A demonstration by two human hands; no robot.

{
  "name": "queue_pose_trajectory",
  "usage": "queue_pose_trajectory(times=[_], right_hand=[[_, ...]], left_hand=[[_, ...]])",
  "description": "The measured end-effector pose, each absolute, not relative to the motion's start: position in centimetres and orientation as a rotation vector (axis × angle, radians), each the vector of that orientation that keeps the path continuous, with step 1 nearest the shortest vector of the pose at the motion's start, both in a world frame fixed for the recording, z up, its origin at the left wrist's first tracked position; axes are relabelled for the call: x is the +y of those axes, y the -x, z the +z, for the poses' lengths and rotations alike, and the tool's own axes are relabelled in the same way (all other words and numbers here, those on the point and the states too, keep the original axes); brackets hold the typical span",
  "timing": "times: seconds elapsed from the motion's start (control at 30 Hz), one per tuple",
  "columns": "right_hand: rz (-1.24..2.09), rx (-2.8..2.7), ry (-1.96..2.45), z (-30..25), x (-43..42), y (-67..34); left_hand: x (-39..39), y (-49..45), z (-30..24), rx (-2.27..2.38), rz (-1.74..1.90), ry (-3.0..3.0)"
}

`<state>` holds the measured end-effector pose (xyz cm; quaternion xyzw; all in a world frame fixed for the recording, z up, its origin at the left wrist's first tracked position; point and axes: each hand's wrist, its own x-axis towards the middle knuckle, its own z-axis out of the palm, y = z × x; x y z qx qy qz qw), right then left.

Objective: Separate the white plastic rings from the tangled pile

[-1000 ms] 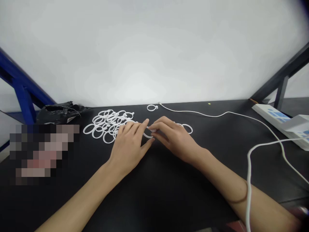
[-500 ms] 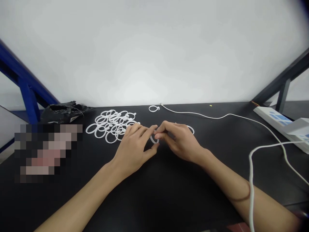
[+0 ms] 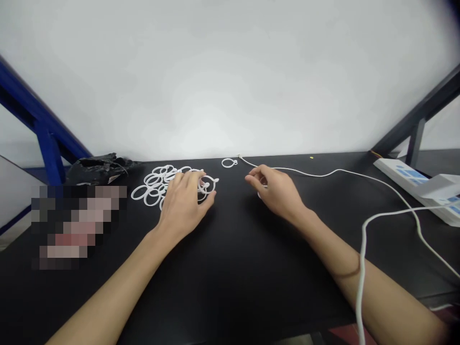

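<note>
A pile of white plastic rings (image 3: 154, 184) lies on the black table (image 3: 233, 258) at the back left. My left hand (image 3: 185, 203) rests on the right edge of that pile, fingers curled over a white ring (image 3: 209, 184) at their tips. My right hand (image 3: 275, 191) hovers to the right, fingers loosely bent and apart; bits of white rings show under its palm, mostly hidden. A single ring with a small loop (image 3: 229, 163) lies alone near the table's back edge, between the two hands.
A white cable (image 3: 362, 249) runs from the back of the table and loops over my right forearm. A white device with blue buttons (image 3: 419, 184) sits at the right. Crumpled black plastic (image 3: 97, 167) lies at the back left, beside a blue frame (image 3: 43, 143).
The hands were pinching one ring together at the centre; they have parted. My left hand moved left and back onto the pile, my right hand moved right and back.
</note>
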<state>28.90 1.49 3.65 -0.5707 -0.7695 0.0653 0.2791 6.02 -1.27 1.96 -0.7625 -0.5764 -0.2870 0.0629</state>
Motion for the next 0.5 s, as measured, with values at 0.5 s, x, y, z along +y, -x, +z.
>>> queue_pose_trajectory(times=[0.5], right_hand=[[0.151, -2.181, 2.06, 4.0, 2.4, -31.9]], left_hand=[[0.4, -5.8, 1.0, -1.8, -0.596, 2.131]])
